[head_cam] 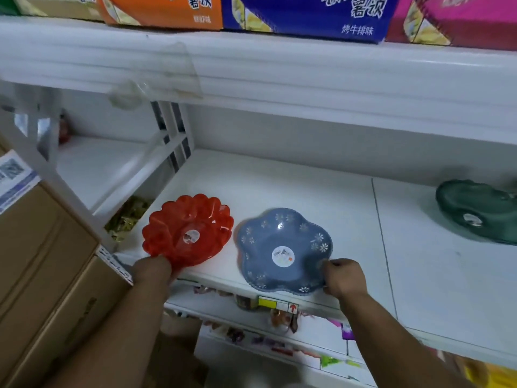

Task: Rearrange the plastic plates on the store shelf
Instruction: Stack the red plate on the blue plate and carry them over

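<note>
- Up front on the white shelf (307, 191), two plastic plates sit side by side near the edge, close but apart.
- Left hand (152, 271) grips the near rim of the red plate (187, 229), fingers closed round it; the plate seems tipped up off the shelf on that side, though blur makes this hard to judge.
- Right hand (345, 277) pinches the near right rim of the blue plate (284, 249), thumb on top, the other fingers curled under the edge.
- The blue plate is flower-shaped with small white daisies and a round sticker in its middle; it overhangs the shelf front slightly.
- A green plate (478, 211) lies well apart at the far right of the same shelf, tilted, partly cut by the frame edge.
- Cardboard boxes (47, 275) are stacked at the left, just beside the left forearm and crowding that side of the shelf.
- A white divider rack (173, 135) stands behind the red plate, marking off the next bay.
- Overhead, the upper shelf (279, 77) juts out above the plates, with snack cartons (305, 15) in orange, blue and pink on it.
- Below the front edge, a yellow price tag (277, 305) and small packets show on the lower shelf.
</note>
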`<action>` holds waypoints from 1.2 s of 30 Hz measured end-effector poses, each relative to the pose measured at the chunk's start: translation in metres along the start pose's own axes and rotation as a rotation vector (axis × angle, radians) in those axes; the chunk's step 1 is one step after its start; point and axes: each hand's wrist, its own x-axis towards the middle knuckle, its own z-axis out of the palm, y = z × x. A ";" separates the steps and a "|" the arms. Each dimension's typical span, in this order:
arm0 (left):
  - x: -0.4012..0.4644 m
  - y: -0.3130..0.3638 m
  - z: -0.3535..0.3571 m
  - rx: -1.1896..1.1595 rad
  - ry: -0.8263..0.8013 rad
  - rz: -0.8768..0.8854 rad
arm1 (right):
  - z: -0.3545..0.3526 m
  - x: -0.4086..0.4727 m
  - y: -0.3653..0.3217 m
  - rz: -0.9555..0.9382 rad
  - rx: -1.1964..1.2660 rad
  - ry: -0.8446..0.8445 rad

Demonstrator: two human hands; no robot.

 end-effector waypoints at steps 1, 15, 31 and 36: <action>-0.015 0.002 -0.003 0.190 0.066 0.118 | 0.000 -0.001 -0.001 0.003 0.003 -0.001; -0.055 0.030 -0.009 -0.508 -0.260 0.227 | 0.000 -0.011 -0.005 0.058 0.052 -0.018; -0.120 0.029 0.056 -0.322 -0.527 0.310 | -0.018 -0.032 -0.007 0.149 0.329 -0.087; -0.122 0.029 0.068 -0.259 -0.522 0.302 | -0.021 -0.035 -0.008 0.090 0.345 -0.068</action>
